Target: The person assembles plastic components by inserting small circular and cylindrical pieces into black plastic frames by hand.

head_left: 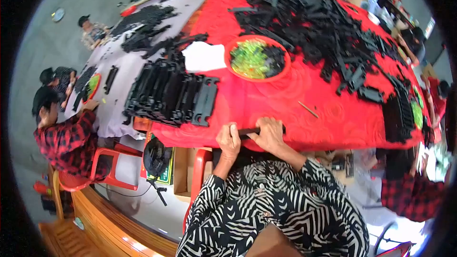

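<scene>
At the near edge of the red-covered table, my left hand and my right hand hold a long dark plastic part between them. Both hands are closed around it, the left with its thumb up on top. The part lies roughly level, and its far end shows just past my right hand. Just ahead on the left stands a stack of black plastic parts in a row. Beyond my hands sits an orange-red bowl with small green-yellow pieces and black pieces.
A large heap of black parts covers the table's far right. A thin stick lies on the red cloth. White paper is behind the stack. Several people sit around the table; one in red-black plaid is at left near a red chair.
</scene>
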The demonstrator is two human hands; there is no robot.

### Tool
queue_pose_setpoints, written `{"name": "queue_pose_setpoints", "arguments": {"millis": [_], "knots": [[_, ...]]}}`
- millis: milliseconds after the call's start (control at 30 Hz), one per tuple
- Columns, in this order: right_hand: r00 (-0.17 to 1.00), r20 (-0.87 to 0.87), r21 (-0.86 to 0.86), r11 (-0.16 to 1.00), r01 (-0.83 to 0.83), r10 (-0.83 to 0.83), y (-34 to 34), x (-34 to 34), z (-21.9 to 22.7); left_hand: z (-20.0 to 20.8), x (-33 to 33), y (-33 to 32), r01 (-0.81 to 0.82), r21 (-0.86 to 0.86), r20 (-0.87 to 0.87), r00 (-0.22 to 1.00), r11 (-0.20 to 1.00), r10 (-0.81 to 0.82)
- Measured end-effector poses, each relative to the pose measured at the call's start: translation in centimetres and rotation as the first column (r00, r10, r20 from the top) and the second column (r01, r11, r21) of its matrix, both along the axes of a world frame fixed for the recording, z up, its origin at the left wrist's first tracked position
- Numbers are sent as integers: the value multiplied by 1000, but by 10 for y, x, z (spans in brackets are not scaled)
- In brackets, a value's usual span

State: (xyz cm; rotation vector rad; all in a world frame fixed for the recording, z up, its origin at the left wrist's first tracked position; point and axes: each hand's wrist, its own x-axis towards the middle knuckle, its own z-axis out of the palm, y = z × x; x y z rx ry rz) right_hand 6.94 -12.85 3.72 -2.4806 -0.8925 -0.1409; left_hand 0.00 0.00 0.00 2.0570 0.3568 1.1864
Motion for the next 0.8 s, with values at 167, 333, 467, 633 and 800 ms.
{"name": "queue_pose_setpoints", "arguments": {"millis": [167, 333, 467, 633, 800], "knots": [[972, 204, 167, 974, -156, 120, -10, 6, -3, 7, 2, -12, -47, -66, 20, 999, 997, 48], [950, 256, 239, 940, -242, 179, -5, 6, -13, 6, 0, -4, 33, -289, 53, 998, 957, -19], [961, 240, 229, 955, -191, 135, -1, 3, -10, 11, 0, 1, 25, -158, 36, 999, 987, -19], [971, 223, 214, 967, -137, 88, 0, 3, -10, 15, 0, 2, 58, -21, 4, 998, 998, -58], [964, 261, 199, 973, -114, 59, 2, -3, -14, 13, -2, 3, 42, 8, -6, 999, 999, -41]]}}
